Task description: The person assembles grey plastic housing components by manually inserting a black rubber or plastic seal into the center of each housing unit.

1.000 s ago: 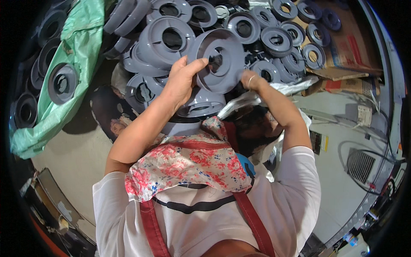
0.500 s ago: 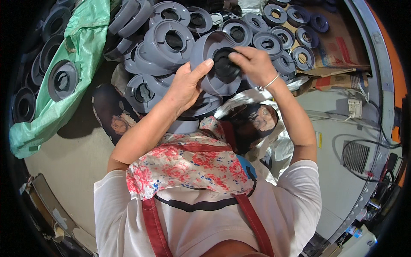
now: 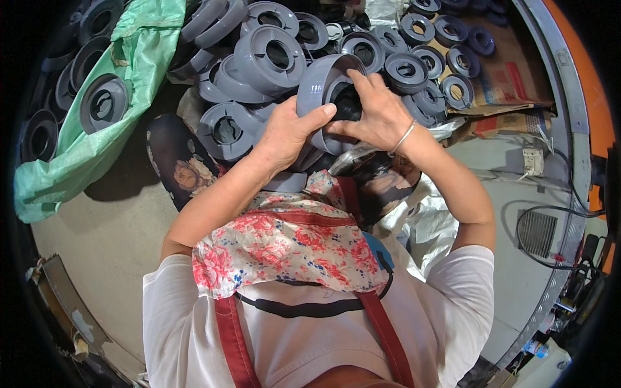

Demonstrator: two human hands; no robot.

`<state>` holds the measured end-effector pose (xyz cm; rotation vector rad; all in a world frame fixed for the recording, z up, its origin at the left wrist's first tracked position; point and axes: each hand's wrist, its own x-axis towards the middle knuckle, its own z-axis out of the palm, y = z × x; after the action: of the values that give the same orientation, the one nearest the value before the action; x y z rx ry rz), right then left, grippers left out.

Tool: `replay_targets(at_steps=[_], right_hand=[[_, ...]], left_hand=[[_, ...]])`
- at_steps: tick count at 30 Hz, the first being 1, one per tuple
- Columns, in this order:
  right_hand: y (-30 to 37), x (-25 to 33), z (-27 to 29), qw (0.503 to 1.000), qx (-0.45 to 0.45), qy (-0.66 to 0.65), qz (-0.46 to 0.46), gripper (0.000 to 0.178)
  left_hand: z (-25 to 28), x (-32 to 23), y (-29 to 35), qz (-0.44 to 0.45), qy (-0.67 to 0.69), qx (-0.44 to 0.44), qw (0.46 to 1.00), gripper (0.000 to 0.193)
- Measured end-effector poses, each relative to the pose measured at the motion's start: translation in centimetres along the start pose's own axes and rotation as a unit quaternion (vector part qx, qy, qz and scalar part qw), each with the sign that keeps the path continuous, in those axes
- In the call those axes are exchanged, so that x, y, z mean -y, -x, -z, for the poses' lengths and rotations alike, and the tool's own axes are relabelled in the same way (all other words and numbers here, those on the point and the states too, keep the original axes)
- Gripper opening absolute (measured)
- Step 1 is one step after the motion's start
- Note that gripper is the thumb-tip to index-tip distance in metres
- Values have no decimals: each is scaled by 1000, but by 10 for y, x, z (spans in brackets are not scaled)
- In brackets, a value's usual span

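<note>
My left hand (image 3: 290,131) is closed on the near left wall of a grey plastic round fitting (image 3: 313,89), its thumb over the rim. The fitting is tilted with its wide mouth toward my right. Inside sits a black round plastic insert (image 3: 347,98). Reaching into the mouth, my right hand (image 3: 383,118) has its thumb and fingers curved around this insert; some fingertips are hidden. Similar grey ring fittings (image 3: 270,57), several with black centres, are heaped just beyond my hands.
A green woven sack (image 3: 145,58) with grey rings beside and on it lies to the left. More rings stand on cardboard (image 3: 511,71) at the far right. A crumpled silvery sheet (image 3: 430,216) is by my right knee. A black cable (image 3: 521,236) loops over the right-hand floor.
The black insert has gone from the mouth's edge deeper into the grey fitting. My right hand has turned, with its thumb now on the near side. The whole view has shifted slightly.
</note>
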<state>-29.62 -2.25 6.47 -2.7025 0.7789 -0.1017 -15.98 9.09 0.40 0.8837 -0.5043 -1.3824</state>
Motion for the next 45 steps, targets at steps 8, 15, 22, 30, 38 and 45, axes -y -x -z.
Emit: replay_targets(at_steps=[8,15,22,30,38,45], right_hand=[[8,-9,6,969,25,25,245,72],[3,-16,-10,854,141,-408,-290,59],[6,-73,-23,962,-59,-266,-27,77],[9,-239,-103,940,181,39,-286,76],[-6,-253,-112,960,-4,-49,-277,67],[-39,-162,-21,597,34,-791,-125,56]], left_hand=[[10,-25,2,121,89,106,983,38],[0,3,6,-20,20,61,998,42],[4,-7,21,-111,-324,27,939,68],[-8,-34,26,87,-520,192,828,62],[7,-8,-34,112,-230,30,966,40],[-12,12,-105,85,35,-67,994,50]])
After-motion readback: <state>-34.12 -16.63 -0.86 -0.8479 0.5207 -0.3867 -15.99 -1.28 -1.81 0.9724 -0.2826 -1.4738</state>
